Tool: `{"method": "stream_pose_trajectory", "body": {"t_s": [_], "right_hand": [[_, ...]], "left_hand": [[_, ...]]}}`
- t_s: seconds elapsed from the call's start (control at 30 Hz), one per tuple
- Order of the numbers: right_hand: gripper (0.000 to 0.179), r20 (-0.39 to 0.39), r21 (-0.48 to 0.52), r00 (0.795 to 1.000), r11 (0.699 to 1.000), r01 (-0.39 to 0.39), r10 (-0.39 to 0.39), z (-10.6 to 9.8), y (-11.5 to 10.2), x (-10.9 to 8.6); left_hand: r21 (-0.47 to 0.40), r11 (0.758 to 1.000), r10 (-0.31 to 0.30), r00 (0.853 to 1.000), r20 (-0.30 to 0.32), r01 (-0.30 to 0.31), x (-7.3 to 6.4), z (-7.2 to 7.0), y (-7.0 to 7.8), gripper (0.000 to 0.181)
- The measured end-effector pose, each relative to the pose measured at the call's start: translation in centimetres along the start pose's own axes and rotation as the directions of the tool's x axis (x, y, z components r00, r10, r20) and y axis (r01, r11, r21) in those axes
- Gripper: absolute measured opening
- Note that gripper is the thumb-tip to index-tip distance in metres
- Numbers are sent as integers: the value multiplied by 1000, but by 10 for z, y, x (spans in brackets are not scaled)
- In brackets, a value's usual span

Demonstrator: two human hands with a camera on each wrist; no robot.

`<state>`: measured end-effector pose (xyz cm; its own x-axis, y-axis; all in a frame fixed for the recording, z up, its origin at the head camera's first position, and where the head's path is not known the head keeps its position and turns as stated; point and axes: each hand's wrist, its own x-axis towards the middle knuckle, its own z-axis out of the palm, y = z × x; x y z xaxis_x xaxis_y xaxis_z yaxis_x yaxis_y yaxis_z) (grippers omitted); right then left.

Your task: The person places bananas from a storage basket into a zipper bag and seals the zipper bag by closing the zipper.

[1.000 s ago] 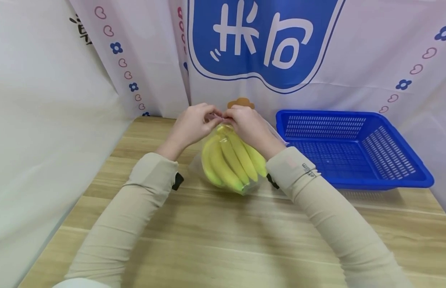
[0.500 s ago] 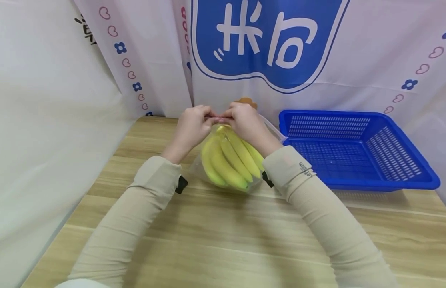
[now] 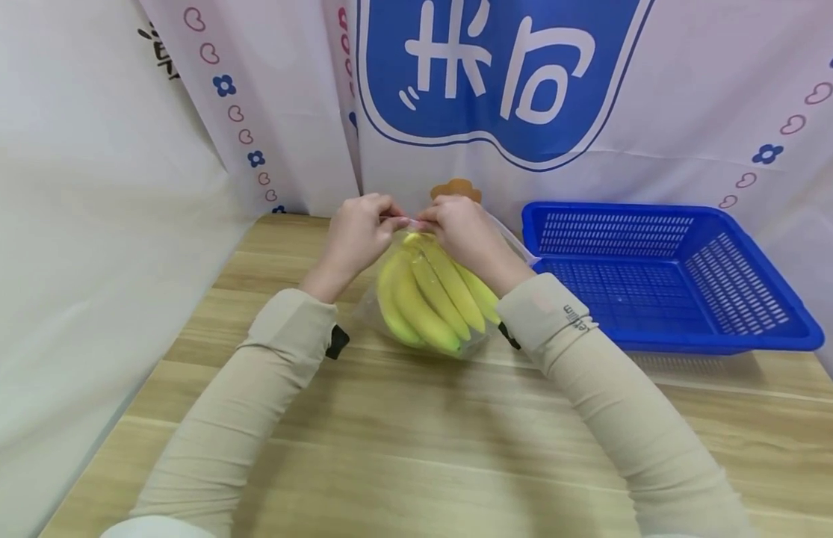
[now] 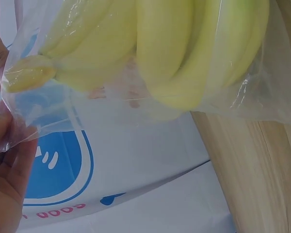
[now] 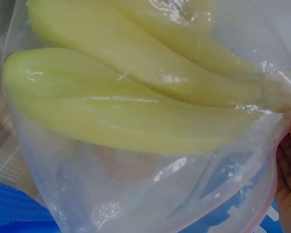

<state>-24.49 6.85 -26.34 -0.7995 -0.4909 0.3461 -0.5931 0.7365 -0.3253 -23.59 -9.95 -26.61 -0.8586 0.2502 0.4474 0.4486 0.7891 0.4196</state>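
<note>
A bunch of yellow bananas (image 3: 429,299), greenish at the tips, sits inside a clear plastic bag (image 4: 281,92) at the far middle of the table. The bag's top edge, a pinkish strip (image 5: 269,189), faces the back cloth. My left hand (image 3: 358,232) pinches this edge between thumb and fingers, just above the banana stems. Close beside it, my right hand (image 3: 466,235) pinches the same edge, with a short stretch of strip between the fingertips. In the right wrist view, part of the strip runs loose beyond that hand.
Right of the bag stands a blue plastic basket (image 3: 618,235) with slotted walls. The wooden table (image 3: 389,448) ends at a white cloth (image 3: 288,112) printed with hearts, flowers and a blue sign. Another white cloth (image 3: 87,261) hangs along the left edge.
Both hands have stayed at the bag's top edge, still pinching. Their fingertips, almost together half a second ago, are now slightly apart with a bit of the strip showing between them.
</note>
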Motion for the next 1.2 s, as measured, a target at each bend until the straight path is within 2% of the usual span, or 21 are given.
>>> {"method": "stream_pose_trajectory", "body": {"t_s": [0.1, 0.2, 0.3, 0.4, 0.53, 0.67, 0.8, 0.93, 1.07, 1.2], "right_hand": [[25, -4, -20, 1000, 1000, 10, -10, 0, 1, -1], [25, -6, -31, 1000, 999, 10, -10, -2, 3, -3], [24, 3, 3, 1000, 1000, 10, -10, -3, 6, -4], [22, 34, 64, 999, 998, 13, -16, -4, 8, -2], [21, 68, 97, 998, 995, 10, -17, -6, 5, 3], [19, 77, 75, 997, 997, -12, 7, -8, -2, 7], [20, 80, 10, 997, 1000, -9, 8, -8, -5, 7], [21, 80, -38, 997, 999, 22, -19, -6, -5, 5], [20, 59, -78, 997, 996, 51, -47, -4, -3, 3], [22, 80, -32, 996, 998, 48, -46, -4, -1, 2]], "left_hand": [[4, 1000, 5, 1000, 6, -5, 0, -1, -1, 16], [-6, 1000, 3, 999, 37, -3, 1, -1, -2, 16], [-8, 1000, -18, 995, 96, 19, 2, -3, -1, 16], [32, 999, -37, 983, 178, 31, 4, -6, 0, 17], [98, 995, 7, 967, 254, -33, 8, -10, 3, 20], [126, 988, 61, 973, 221, -91, 9, -12, 5, 18], [145, 985, 71, 986, 149, -93, 4, -9, 4, 16], [161, 982, 82, 991, 104, -98, 1, -7, 1, 15], [153, 983, 88, 992, 89, -101, 1, -5, 0, 15], [128, 988, 77, 993, 85, -88, 0, -6, -3, 17]]}}
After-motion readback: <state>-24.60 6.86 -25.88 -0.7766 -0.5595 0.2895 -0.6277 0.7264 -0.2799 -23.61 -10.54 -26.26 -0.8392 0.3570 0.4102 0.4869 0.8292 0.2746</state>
